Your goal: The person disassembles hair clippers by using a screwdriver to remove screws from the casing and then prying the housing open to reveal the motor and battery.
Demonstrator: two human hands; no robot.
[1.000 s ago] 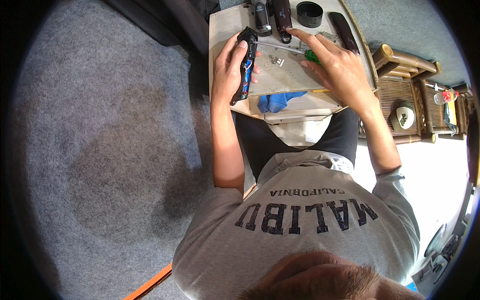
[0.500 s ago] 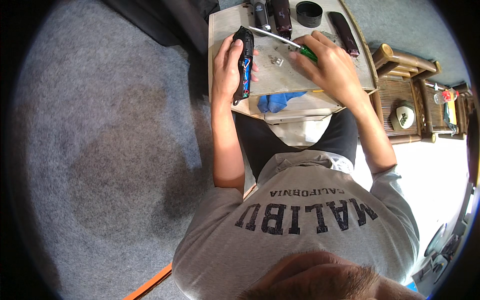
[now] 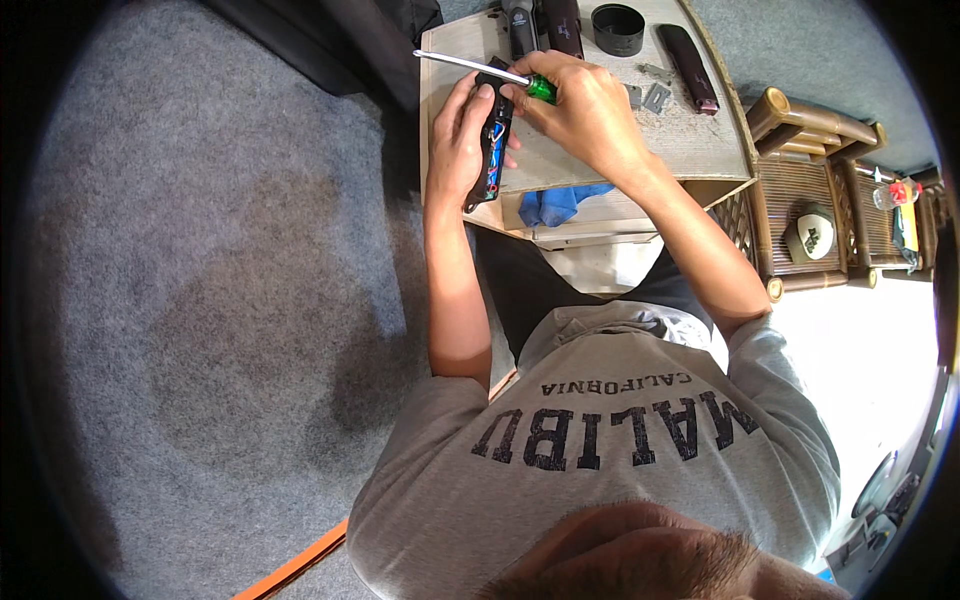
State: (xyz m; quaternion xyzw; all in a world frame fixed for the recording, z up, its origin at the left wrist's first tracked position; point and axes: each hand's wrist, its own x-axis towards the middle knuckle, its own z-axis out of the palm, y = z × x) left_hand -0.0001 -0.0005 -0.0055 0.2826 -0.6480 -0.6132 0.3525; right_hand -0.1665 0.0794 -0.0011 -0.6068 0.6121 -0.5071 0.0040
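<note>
My left hand (image 3: 459, 140) is wrapped round an opened black hair clipper (image 3: 494, 150), held upright over the table's left side. Its cover is off on the lower part, where a blue battery and coloured wires show. My right hand (image 3: 590, 108) grips a screwdriver (image 3: 541, 89) by its green handle. The long metal shaft points left, passing above the clipper's top end, with its tip beyond my left hand. My right fingertips are at the clipper's upper part; whether they press on it I cannot tell.
On the wooden table (image 3: 600, 172) lie metal blade pieces (image 3: 656, 98), a round black container (image 3: 617, 30), a dark cover (image 3: 688, 68) and two more clipper-like bodies (image 3: 563, 28). A blue cloth (image 3: 560, 204) sits on the shelf below. Bamboo chairs (image 3: 800, 180), one holding a cap (image 3: 812, 236), stand right.
My right hand has moved left with the screwdriver, up to the clipper. The shaft now crosses over the clipper's top. The blade pieces have come into view; my left hand has barely moved.
</note>
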